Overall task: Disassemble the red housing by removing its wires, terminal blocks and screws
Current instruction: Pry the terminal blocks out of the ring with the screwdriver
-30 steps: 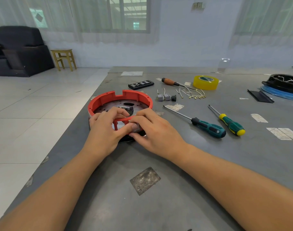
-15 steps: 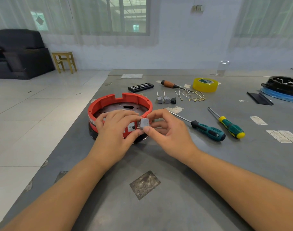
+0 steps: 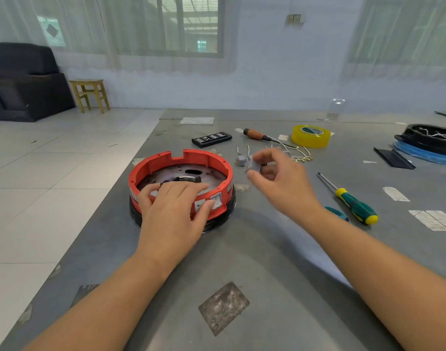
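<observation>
- Round red plastic housing (image 3: 204,160): upright on grey surface (image 3: 267,262), open top, notched far rim.
- Small grey terminal block (image 3: 253,166): pinched aloft, right of housing.
- Second grey block (image 3: 241,159): on surface beyond.

This looks like a simple workshop room. A big grey metal work table (image 3: 267,262) holds a green-and-yellow screwdriver (image 3: 353,202) and a yellow roll of tape (image 3: 310,136). A small wooden stool (image 3: 90,93) and a black armchair (image 3: 24,82) stand on the white tiled floor (image 3: 52,178).
</observation>
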Available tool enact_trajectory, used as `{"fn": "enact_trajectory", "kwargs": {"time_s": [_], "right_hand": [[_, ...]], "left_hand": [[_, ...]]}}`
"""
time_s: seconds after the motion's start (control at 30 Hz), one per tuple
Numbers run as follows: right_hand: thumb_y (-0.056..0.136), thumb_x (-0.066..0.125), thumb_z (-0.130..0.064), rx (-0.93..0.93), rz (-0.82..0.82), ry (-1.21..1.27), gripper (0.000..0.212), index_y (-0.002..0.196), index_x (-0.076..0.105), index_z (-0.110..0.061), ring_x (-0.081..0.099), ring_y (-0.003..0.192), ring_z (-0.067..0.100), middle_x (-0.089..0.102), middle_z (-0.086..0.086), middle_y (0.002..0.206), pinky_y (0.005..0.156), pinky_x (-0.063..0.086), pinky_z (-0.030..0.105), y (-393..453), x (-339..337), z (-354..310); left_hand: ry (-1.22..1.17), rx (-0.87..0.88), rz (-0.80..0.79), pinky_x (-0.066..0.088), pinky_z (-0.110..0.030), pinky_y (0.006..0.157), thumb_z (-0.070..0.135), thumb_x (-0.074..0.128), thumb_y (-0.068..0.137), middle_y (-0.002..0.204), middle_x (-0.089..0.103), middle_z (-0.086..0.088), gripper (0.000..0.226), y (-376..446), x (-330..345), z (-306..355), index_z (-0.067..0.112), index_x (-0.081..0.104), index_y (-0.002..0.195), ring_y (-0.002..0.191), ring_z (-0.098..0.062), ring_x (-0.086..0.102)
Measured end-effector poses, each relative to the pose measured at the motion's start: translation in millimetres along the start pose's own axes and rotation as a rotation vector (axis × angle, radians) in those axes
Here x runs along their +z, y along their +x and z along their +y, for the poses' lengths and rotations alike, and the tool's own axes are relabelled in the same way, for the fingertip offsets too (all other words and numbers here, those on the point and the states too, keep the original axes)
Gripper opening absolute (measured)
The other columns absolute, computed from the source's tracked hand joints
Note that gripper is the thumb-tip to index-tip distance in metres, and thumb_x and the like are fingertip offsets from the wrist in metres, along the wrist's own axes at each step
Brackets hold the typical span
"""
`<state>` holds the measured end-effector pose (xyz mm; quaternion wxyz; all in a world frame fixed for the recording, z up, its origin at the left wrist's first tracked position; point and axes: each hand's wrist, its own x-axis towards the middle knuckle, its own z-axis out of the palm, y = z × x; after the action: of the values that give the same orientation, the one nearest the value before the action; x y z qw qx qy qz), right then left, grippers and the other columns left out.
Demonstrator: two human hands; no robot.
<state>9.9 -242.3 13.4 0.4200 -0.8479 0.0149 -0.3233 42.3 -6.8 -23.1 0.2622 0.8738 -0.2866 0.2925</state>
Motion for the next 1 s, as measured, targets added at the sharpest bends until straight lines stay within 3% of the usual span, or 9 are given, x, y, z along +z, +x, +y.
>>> {"fn": "enact_trajectory", "kwargs": {"time_s": [0.13, 0.23, 0.33, 0.47, 0.6, 0.8, 1.0], "right_hand": [[0.091, 0.074, -0.024, 0.054, -0.093, -0.225, 0.023, 0.112, 0.065, -0.022, 0.064, 0.081, -0.005, 0.067, -0.011, 0.104, 0.062, 0.043, 0.003, 54, 11, 23], [0.091, 0.073, -0.026, 0.051, -0.209, -0.423, 0.028, 0.117, 0.065, -0.020, 0.064, 0.099, 0.013, 0.067, -0.006, 0.110, 0.081, 0.049, 0.021, 96, 27, 34], [0.092, 0.072, -0.028, 0.026, -0.305, -0.565, 0.029, 0.119, 0.064, -0.022, 0.060, 0.116, 0.018, 0.066, -0.002, 0.121, 0.098, 0.048, 0.032, 128, 43, 42], [0.093, 0.071, -0.035, 0.007, -0.398, -0.747, 0.029, 0.119, 0.062, -0.027, 0.054, 0.125, 0.022, 0.066, -0.005, 0.126, 0.103, 0.046, 0.041, 151, 59, 53], [0.091, 0.071, -0.039, 0.080, -0.433, -0.797, 0.030, 0.119, 0.062, -0.032, 0.057, 0.123, 0.021, 0.067, -0.009, 0.127, 0.100, 0.042, 0.037, 156, 67, 70], [0.092, 0.069, -0.042, 0.123, -0.432, -0.830, 0.026, 0.116, 0.062, -0.037, 0.054, 0.125, 0.020, 0.065, -0.010, 0.128, 0.103, 0.028, 0.045, 155, 73, 77], [0.093, 0.067, -0.043, 0.111, -0.390, -0.821, 0.045, 0.135, 0.055, -0.033, 0.049, 0.134, 0.023, 0.058, -0.006, 0.142, 0.108, 0.028, 0.048, 139, 66, 64]], "left_hand": [[0.020, -0.069, 0.018, 0.024, -0.048, 0.108, 0.051, 0.058, 0.098, 0.112, 0.072, 0.014, 0.028, 1, 7, -6, 0.036, 0.076, 0.113, 0.122, -0.018, 0.056], [0.018, -0.111, 0.029, 0.022, -0.047, 0.110, 0.054, 0.057, 0.097, 0.113, 0.071, 0.015, 0.030, 0, 9, -11, 0.038, 0.077, 0.115, 0.128, -0.021, 0.052], [-0.031, -0.141, 0.062, 0.020, -0.044, 0.111, 0.049, 0.060, 0.096, 0.111, 0.071, 0.017, 0.026, 0, 12, -14, 0.038, 0.077, 0.112, 0.127, -0.020, 0.052], [-0.073, -0.149, 0.096, 0.018, -0.040, 0.111, 0.043, 0.063, 0.094, 0.110, 0.071, 0.021, 0.021, 0, 14, -16, 0.039, 0.076, 0.110, 0.126, -0.018, 0.052], [-0.082, -0.168, 0.081, 0.019, -0.039, 0.111, 0.043, 0.061, 0.093, 0.106, 0.070, 0.023, 0.021, -1, 15, -17, 0.040, 0.075, 0.109, 0.125, -0.015, 0.051], [-0.075, -0.187, 0.051, 0.020, -0.040, 0.112, 0.045, 0.059, 0.094, 0.104, 0.069, 0.022, 0.023, 0, 12, -15, 0.040, 0.074, 0.111, 0.123, -0.016, 0.052], [-0.077, -0.194, 0.022, 0.019, -0.041, 0.112, 0.049, 0.056, 0.094, 0.110, 0.070, 0.021, 0.028, 2, 9, -14, 0.040, 0.074, 0.115, 0.124, -0.015, 0.052]]}}
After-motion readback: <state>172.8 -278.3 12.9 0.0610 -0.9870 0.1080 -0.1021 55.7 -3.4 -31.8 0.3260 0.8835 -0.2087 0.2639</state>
